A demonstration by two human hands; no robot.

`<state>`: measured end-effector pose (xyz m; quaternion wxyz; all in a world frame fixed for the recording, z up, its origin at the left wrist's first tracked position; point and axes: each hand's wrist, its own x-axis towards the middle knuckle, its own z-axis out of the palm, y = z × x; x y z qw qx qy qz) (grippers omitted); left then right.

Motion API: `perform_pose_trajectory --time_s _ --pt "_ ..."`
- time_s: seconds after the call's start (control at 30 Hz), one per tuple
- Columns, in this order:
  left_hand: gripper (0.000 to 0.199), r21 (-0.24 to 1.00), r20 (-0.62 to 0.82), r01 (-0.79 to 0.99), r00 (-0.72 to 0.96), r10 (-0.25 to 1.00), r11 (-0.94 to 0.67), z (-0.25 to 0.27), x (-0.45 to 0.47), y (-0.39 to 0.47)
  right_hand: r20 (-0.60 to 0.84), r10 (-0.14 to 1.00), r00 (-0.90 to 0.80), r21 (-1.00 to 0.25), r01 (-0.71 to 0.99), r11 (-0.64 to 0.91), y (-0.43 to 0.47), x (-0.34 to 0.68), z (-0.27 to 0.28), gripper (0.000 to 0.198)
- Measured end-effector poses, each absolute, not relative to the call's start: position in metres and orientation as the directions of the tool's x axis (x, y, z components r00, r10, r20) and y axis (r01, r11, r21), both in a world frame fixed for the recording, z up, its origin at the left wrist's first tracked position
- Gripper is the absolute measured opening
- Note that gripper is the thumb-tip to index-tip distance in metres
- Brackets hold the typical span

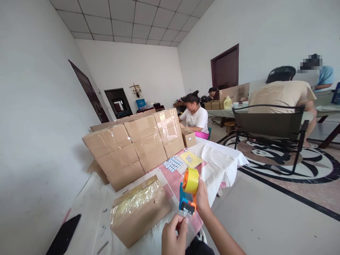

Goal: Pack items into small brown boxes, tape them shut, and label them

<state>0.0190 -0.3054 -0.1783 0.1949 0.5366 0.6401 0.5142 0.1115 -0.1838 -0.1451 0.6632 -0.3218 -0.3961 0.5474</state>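
My right hand [202, 198] is wrapped round a blue and orange tape dispenser [183, 196] that carries a roll of yellow tape [191, 180]. Just below it, my left hand [174, 233] pinches the loose end of clear tape [186, 214] at the dispenser's mouth. To the left of both hands a cardboard box [143, 212] rests on the table, with shiny tape along its top. Neither hand touches that box.
Stacked cardboard boxes [148, 145] form a wall behind. A yellow sheet [191, 158] and a blue-and-white sheet [172, 163] lie on the covered table [212, 156]. A black flat object [65, 233] is at left. People sit beyond, one in a chair [268, 122].
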Motion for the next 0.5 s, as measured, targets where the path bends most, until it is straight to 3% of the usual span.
perform_pose_trajectory --time_s 0.2,0.33,0.5 --pt "0.052 0.944 0.138 0.329 -0.398 0.907 0.001 -0.177 0.016 -0.308 0.245 0.962 0.121 -0.897 -0.349 0.272 -0.189 0.123 -0.143 0.056" --pt "0.054 0.965 0.049 0.256 -0.390 0.920 0.058 -0.172 0.012 -0.308 0.162 0.986 0.026 -0.836 -0.528 0.151 -0.192 0.115 -0.142 0.061" --pt "0.054 0.971 0.068 0.238 -0.382 0.922 0.027 -0.170 0.009 -0.310 0.055 0.998 0.008 -0.736 -0.676 0.046 -0.197 0.102 -0.143 0.056"
